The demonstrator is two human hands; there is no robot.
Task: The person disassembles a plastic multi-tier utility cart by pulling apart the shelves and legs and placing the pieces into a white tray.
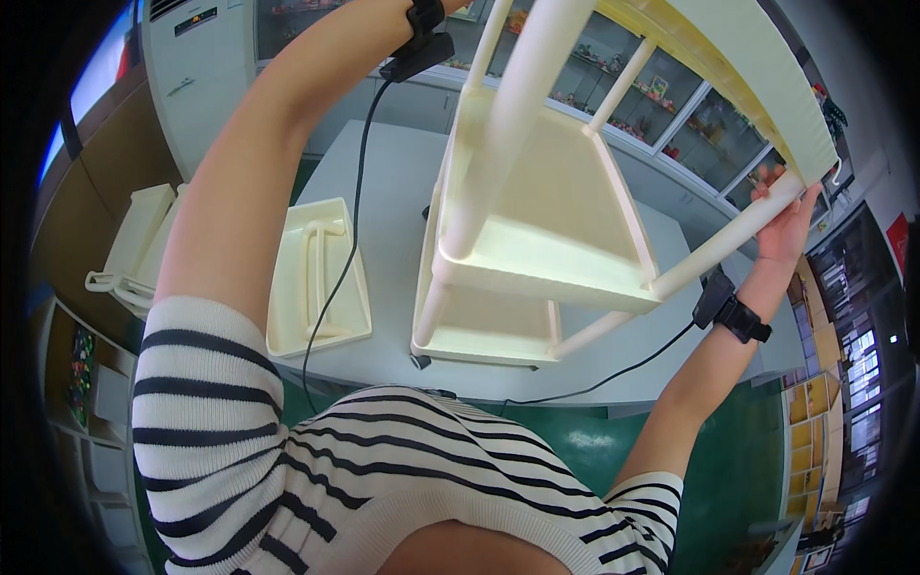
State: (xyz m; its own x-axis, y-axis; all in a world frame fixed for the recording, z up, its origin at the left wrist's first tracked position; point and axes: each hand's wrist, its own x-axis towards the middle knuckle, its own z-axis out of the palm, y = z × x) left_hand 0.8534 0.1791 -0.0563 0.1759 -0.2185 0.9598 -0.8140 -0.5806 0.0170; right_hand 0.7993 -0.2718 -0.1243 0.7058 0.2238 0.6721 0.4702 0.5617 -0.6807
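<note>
One knit top with black and white stripes lay nearest the head camera, and two bare arms reached out from its two sleeves. Each wrist bore one black strapped device, and from each device ran one black cable, two cables in all.

One cream plastic trolley stood on the pale grey desk, in front of the person and slightly right of the middle. It showed three tiers: one top tray running out of the picture, one middle tier and one bottom tier. Four round posts showed between the top tray and the middle tier. At least two dark casters could be seen at the base.

The right hand was curled around the upper end of the near right post, just under the top tray's corner. The left hand lay beyond the upper edge, so whether it was gripping anything could not be told.

Left of the trolley, well apart from it, one shallow cream tray lay on the desk with a bar-like shape inside. Behind stood glass-fronted cabinets holding many small objects, too small to count, and the floor was green.
</note>
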